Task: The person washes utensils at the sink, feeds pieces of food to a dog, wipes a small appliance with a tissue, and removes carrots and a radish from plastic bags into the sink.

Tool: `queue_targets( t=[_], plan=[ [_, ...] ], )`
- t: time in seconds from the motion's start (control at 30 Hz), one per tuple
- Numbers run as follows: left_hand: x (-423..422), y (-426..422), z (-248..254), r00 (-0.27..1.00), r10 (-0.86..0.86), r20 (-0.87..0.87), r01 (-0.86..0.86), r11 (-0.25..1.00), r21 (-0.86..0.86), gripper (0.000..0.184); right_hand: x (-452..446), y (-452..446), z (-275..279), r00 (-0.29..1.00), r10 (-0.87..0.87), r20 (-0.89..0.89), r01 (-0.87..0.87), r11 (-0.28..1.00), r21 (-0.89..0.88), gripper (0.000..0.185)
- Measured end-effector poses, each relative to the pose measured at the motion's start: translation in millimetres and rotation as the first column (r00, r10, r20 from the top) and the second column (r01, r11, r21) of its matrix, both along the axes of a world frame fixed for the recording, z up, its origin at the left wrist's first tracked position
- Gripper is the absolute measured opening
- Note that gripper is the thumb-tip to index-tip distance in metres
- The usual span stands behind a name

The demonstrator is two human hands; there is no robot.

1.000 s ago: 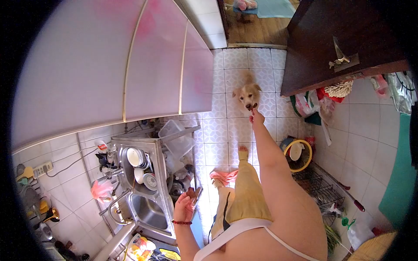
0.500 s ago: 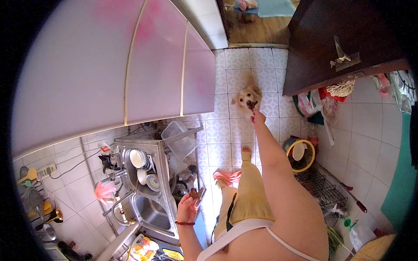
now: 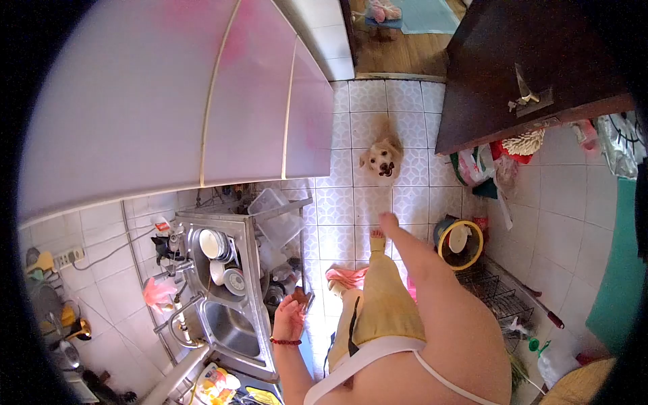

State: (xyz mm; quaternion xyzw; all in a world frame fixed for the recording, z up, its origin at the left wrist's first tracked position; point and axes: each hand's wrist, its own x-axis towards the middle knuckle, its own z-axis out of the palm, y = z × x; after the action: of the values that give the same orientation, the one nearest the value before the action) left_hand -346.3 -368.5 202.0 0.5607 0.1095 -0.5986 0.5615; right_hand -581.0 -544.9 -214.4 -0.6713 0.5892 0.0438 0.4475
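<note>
My left hand, with a red bead bracelet on its wrist, is closed around a brown piece that looks like dried meat, beside the sink's front edge. My right hand is stretched forward above the floor near my foot, blurred, its fingers hard to make out. Beyond it a light tan dog faces up at me, apart from the hand. A small dark brown chunk is in the dog's mouth.
On the left, a steel sink holds stacked bowls under pink cabinets. A dark door stands open at the upper right. A yellow-rimmed bucket and wire rack line the right wall. Pink cloth lies by my feet.
My right hand has let go of the dark chunk and drawn back toward me. The dog now holds it in its mouth. My left hand keeps its brown piece, nearly unmoved.
</note>
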Motion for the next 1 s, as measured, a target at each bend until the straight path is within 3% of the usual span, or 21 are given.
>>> queue_targets(
  t=[0.03,0.13,0.23,0.3,0.47,0.6,0.67,0.8,0.9,1.0],
  plan=[
    [-0.8,1.5,1.9,1.0,0.014,0.008,-0.014,1.0,-0.004,0.024,3.6,12.7,13.6,0.998,0.064,-0.002,-0.064,0.997,0.034,0.013],
    [1.2,10.0,8.1,1.0,0.014,-0.024,-0.016,0.998,-0.058,0.022,17.2,64.0,39.7,0.952,-0.246,0.185,0.117,0.846,0.521,0.016],
    [0.6,19.4,20.0,1.0,0.02,-0.001,-0.02,0.996,-0.083,0.022,34.4,107.5,88.8,0.909,-0.344,0.233,0.1,0.725,0.681,0.019],
    [2.5,34.0,29.5,0.999,0.044,0.025,-0.042,0.995,-0.094,0.022,47.1,116.6,161.8,0.886,-0.395,0.244,0.101,0.678,0.728,0.02],
    [20.2,123.2,37.6,0.99,0.134,0.047,-0.114,0.948,-0.298,0.019,99.9,159.0,264.0,0.802,-0.318,0.506,-0.121,0.743,0.658,0.023],
    [18.9,232.9,56.3,0.954,0.276,0.117,-0.207,0.888,-0.41,0.02,147.8,221.0,345.0,0.699,-0.135,0.703,-0.405,0.735,0.544,0.025],
    [7.5,293.8,88.9,0.889,0.425,0.172,-0.332,0.855,-0.399,0.017,171.4,271.7,379.5,0.684,-0.051,0.728,-0.511,0.679,0.528,0.025],
    [-9.6,462.5,93.3,0.738,0.66,0.14,-0.519,0.688,-0.507,0.014,225.1,410.2,410.9,0.673,0.028,0.739,-0.646,0.51,0.569,0.02],
    [-39.4,568.1,105.7,0.51,0.839,0.189,-0.693,0.532,-0.487,0.013,255.9,519.2,418.3,0.631,0.154,0.76,-0.766,0.281,0.579,0.021],
    [-85.4,662.4,114.2,0.253,0.95,0.182,-0.821,0.31,-0.48,0.012,266.2,631.4,408.4,0.64,0.287,0.712,-0.756,0.072,0.651,0.02]
  ],
)
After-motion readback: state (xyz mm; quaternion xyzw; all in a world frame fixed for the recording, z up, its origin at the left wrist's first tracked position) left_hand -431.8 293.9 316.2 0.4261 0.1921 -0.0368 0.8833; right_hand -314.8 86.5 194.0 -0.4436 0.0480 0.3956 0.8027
